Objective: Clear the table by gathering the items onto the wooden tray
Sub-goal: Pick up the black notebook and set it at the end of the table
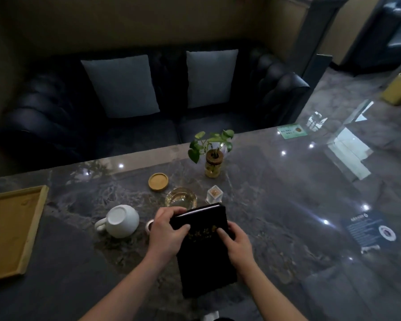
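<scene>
A black book (204, 256) with gold lettering is lifted at its far end, held by both hands. My left hand (166, 232) grips its top left corner and my right hand (235, 242) grips its right edge. The wooden tray (34, 218) lies at the table's left edge and holds nothing I can see. A white teapot-like mug (122, 221) lies tipped left of my hands. A small cup (149, 226) peeks out by my left hand. Beyond the book stand a glass bowl (181, 198), a round wooden coaster (158, 181) and a small clear box (214, 194).
A plant in a glass jar (212, 163) stands farther back on the marble table (287, 193). A dark leaflet (368, 230) lies at the right, a green card (292, 131) at the far right edge. A dark sofa with two grey cushions (123, 86) faces the table.
</scene>
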`<move>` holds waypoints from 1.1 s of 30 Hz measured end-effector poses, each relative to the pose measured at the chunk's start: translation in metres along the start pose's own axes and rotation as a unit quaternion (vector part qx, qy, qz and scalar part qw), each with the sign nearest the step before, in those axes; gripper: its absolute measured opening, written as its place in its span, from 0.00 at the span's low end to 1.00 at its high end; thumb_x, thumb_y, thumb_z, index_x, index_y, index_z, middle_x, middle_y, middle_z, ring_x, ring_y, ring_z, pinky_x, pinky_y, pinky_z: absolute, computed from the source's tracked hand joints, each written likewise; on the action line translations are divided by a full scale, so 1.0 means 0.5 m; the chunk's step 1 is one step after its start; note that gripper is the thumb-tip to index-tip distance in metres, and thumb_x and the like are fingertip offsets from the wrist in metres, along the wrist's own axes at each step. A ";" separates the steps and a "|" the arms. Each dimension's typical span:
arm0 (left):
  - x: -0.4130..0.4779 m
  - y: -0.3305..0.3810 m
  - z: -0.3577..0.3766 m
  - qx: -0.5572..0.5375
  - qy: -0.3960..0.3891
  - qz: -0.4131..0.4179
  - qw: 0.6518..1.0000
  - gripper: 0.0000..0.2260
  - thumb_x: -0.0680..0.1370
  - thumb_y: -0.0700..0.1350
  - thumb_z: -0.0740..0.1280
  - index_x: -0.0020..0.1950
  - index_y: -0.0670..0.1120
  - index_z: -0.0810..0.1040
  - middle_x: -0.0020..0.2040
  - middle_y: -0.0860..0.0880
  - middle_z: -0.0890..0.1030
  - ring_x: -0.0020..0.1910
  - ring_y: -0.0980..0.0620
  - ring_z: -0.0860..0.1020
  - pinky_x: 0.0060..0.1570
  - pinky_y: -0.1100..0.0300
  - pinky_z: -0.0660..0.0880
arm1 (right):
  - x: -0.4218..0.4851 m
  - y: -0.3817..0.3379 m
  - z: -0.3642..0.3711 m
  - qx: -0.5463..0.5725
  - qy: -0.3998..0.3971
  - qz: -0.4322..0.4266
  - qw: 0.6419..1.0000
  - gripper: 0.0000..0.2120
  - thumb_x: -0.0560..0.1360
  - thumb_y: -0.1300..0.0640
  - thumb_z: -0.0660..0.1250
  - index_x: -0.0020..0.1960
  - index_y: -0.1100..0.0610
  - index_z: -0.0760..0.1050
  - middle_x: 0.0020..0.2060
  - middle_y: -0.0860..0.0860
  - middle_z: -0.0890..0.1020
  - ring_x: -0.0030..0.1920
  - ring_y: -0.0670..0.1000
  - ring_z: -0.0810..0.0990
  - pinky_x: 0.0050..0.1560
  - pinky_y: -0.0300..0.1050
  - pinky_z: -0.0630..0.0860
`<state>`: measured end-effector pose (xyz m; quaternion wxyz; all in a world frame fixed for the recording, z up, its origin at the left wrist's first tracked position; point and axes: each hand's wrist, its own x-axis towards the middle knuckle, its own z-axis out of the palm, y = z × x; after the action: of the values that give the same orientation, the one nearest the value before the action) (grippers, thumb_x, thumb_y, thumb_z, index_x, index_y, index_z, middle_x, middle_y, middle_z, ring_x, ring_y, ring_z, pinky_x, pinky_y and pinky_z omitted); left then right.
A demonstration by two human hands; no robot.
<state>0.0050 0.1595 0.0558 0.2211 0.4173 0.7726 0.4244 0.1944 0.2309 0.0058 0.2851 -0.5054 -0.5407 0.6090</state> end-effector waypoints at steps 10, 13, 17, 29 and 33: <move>-0.017 -0.012 0.219 0.209 -0.221 0.110 0.946 0.25 0.75 0.51 0.66 0.72 0.50 0.67 0.69 0.48 0.67 0.68 0.48 0.68 0.68 0.56 0.67 | 0.107 0.059 -0.291 -0.110 0.135 0.088 0.981 0.06 0.79 0.57 0.67 0.52 0.51 0.82 0.45 0.50 0.86 0.48 0.54 0.84 0.54 0.54 0.81; -0.001 -0.014 0.288 0.315 -0.283 0.139 0.895 0.27 0.78 0.54 0.60 0.76 0.51 0.59 0.77 0.44 0.60 0.76 0.44 0.58 0.75 0.51 0.58 | 0.156 0.081 -0.347 -0.209 0.140 0.124 0.960 0.13 0.79 0.50 0.66 0.60 0.53 0.80 0.51 0.52 0.86 0.53 0.56 0.83 0.57 0.58 0.79; 0.031 -0.007 0.372 0.385 -0.305 0.231 0.840 0.27 0.80 0.55 0.55 0.77 0.49 0.56 0.79 0.41 0.56 0.79 0.41 0.51 0.78 0.43 0.48 | 0.194 0.074 -0.394 -0.316 0.171 0.109 0.927 0.27 0.78 0.46 0.68 0.73 0.55 0.69 0.65 0.56 0.78 0.64 0.58 0.76 0.63 0.54 0.74; 0.146 -0.001 0.510 0.397 -0.241 0.230 0.855 0.31 0.77 0.63 0.50 0.76 0.48 0.61 0.79 0.42 0.57 0.80 0.41 0.48 0.74 0.33 0.42 | 0.110 0.161 -0.356 -0.613 0.091 -0.091 0.780 0.37 0.76 0.32 0.55 0.79 0.48 0.57 0.79 0.51 0.60 0.79 0.56 0.56 0.78 0.59 0.54; 0.187 0.022 0.560 0.405 -0.237 0.197 0.861 0.33 0.77 0.67 0.44 0.79 0.53 0.50 0.81 0.45 0.47 0.79 0.42 0.39 0.72 0.31 0.37 | 0.203 0.140 -0.425 -0.608 0.112 -0.086 0.782 0.35 0.76 0.35 0.58 0.79 0.47 0.58 0.79 0.50 0.60 0.79 0.55 0.56 0.78 0.57 0.52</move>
<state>0.1529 0.3726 -0.0856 0.1208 0.7011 0.7027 -0.0028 0.3717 0.3827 -0.0713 0.0287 -0.5900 -0.8042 0.0663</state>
